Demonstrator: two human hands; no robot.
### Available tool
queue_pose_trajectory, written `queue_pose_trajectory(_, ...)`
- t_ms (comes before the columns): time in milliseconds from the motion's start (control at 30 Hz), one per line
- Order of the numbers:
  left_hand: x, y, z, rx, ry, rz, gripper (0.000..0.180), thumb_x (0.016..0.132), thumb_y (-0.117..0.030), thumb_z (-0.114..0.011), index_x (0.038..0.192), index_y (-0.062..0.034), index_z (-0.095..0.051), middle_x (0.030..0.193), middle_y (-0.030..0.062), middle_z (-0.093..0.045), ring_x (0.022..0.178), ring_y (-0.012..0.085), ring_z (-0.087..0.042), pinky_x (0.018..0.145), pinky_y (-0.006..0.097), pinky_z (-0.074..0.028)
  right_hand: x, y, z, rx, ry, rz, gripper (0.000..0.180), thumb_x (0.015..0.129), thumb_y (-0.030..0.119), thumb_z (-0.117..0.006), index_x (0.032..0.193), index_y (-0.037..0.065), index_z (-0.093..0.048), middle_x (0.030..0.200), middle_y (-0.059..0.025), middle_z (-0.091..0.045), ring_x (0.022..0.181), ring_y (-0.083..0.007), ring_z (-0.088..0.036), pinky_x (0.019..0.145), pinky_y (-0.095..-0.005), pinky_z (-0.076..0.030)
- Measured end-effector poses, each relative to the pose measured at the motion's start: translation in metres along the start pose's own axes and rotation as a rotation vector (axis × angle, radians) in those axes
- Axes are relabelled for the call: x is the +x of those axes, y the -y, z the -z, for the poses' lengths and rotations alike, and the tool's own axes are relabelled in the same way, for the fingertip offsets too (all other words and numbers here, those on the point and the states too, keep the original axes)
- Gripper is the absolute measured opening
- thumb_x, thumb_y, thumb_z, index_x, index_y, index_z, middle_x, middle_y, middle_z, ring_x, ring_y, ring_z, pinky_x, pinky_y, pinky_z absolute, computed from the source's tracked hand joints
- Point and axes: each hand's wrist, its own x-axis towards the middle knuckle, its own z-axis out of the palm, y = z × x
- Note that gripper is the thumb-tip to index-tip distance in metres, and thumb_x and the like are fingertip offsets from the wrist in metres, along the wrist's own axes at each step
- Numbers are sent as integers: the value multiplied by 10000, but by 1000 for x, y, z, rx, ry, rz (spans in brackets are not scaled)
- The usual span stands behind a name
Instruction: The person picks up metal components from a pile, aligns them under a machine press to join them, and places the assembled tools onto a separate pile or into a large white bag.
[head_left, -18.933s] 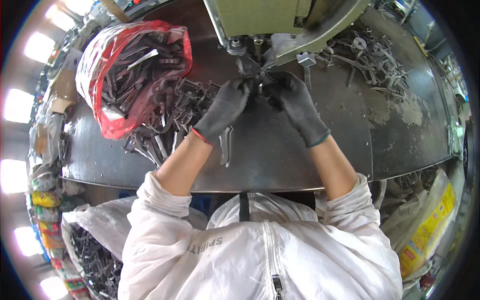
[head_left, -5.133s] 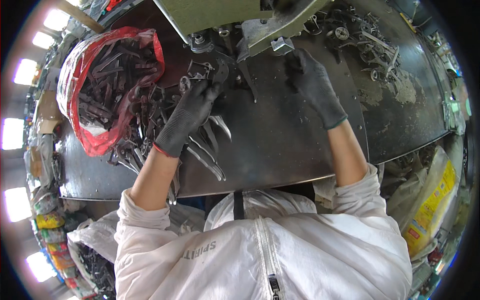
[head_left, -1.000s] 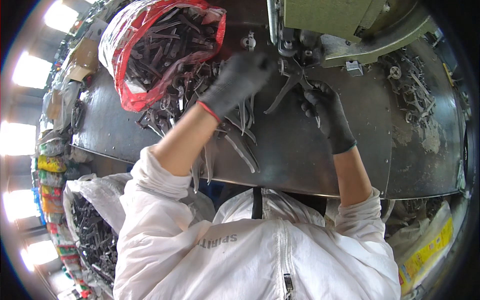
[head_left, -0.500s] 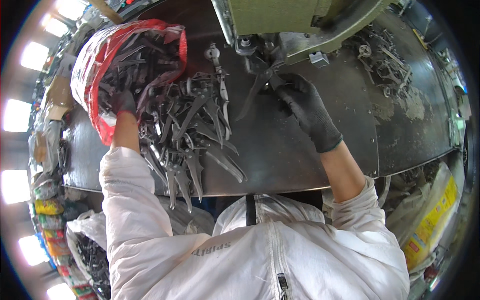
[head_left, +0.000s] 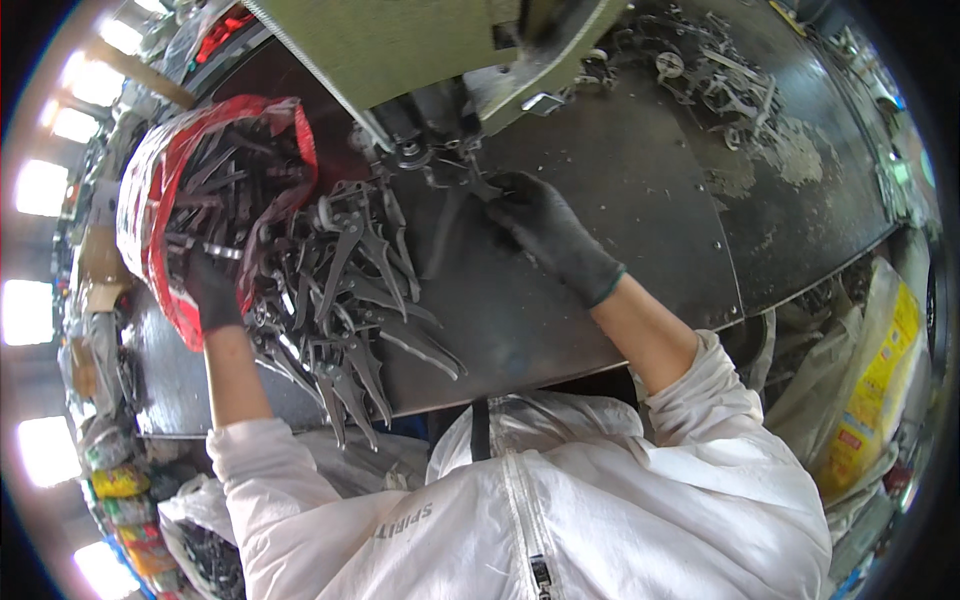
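In the left of the frame the left hand [head_left: 213,292], in a dark glove, reaches into the mouth of a red-and-clear plastic bag [head_left: 160,190] full of dark metal plier parts; its fingers are curled among the pieces at the bag's lower rim, though whether they actually grip one I cannot tell. Just to the right of that hand a loose heap of plier parts [head_left: 355,300] spills out of the bag across the dark steel bench [head_left: 620,200], fanning down toward the lower edge.

Near the upper centre the right hand [head_left: 540,225] (also gloved) pinches a single plier part [head_left: 455,185] with its fingertips, the piece lying just above and left of the hand, right beneath the head of the green machine [head_left: 420,45]. A scatter of finished metal pieces [head_left: 720,80] lies well apart at the upper right of the bench.
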Motion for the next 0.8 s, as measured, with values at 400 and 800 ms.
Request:
queue_pose_trajectory(400, -194, -103, -149, 128, 253, 185, 365, 1058, -325, -589, 1320, -72, -606, 1075, -5, -621, 853, 60, -573, 688, 205, -462, 164, 46, 230, -565, -735, 527, 341, 958, 256, -664, 1174, -8, -668, 1015, -216, -746, 960, -370, -724, 843, -451, -567)
queue_pose_trajectory(800, -201, 11, -227, 769, 992, -629, 451, 1083, -327, -510, 1353, 28, -580, 1179, 144, -701, 1027, 183, -681, 825, 322, -570, 120, 75, 191, 204, -105, 33, 141, 975, 81, -640, 1081, 12, -701, 844, -23, -653, 737, -103, -638, 566, -249, -466)
